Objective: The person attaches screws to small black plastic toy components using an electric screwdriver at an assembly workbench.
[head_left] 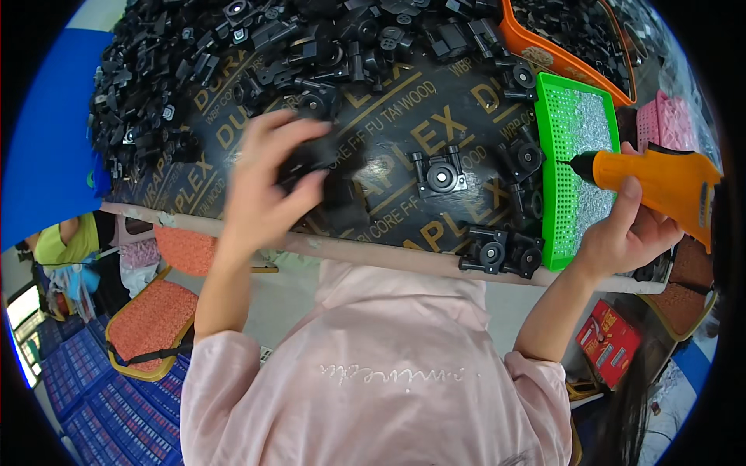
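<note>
My left hand [268, 182] is smeared by motion above the black board [388, 124], its thumb and fingers curved apart. A dark blurred shape lies beside its fingertips; whether the hand holds it cannot be made out. My right hand [625, 237] grips an orange electric screwdriver [657, 175] with a black nose. Its thin bit points left, over a green perforated basket [553, 194] of small silvery screws [590, 132]. Between the hands sits a black plastic assembly [442, 175] with a round centre. Similar assemblies [491, 253] stand by the board's near edge and along the basket.
A heap of black plastic parts [295, 46] covers the far and left board. An orange tray [536, 50] of dark small parts stands at the far right, near a pink basket [649, 124]. Below are an orange-cushioned stool [151, 326], blue crates [116, 396] and a red box [608, 342].
</note>
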The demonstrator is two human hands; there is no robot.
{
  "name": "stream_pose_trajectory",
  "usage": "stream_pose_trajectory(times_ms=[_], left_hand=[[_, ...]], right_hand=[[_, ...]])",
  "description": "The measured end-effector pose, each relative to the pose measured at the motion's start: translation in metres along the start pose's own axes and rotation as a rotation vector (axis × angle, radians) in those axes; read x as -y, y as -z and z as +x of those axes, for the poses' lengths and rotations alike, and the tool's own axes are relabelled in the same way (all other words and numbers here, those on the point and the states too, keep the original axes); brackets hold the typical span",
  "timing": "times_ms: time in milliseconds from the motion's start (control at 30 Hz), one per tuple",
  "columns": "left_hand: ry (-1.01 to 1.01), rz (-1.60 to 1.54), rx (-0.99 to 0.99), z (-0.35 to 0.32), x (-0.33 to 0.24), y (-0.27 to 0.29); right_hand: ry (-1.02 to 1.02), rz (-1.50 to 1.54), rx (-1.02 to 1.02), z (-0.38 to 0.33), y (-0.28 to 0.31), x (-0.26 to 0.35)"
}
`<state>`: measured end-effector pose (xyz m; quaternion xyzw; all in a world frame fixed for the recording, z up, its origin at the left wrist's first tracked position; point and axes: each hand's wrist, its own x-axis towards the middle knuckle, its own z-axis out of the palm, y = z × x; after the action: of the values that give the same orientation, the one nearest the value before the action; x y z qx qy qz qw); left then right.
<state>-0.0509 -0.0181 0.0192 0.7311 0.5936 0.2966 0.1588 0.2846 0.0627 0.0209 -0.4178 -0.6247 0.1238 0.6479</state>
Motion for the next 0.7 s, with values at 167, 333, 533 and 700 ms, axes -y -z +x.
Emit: stream_pose_trajectory(times_ms=[167,333,533,700], left_hand=[[0.186,-0.779,0.785,-0.092,0.039,0.102],[0.963,-0.494,0.806,-0.214,0.113,0.023],[0.699,-0.012,0.71,-0.254,0.177,-0.02],[0.549,-0.413,1.117,-0.118,0.031,0.016]], right_hand=[[0.015,-0.038,-0.017,-0.004,0.005,-0.001],[0.005,-0.018,-0.018,-0.002,0.008,0.001],[-0.009,-0.052,0.02,-0.005,0.012,0.002],[0.0,-0.064,0.014,-0.009,0.008,0.005]])
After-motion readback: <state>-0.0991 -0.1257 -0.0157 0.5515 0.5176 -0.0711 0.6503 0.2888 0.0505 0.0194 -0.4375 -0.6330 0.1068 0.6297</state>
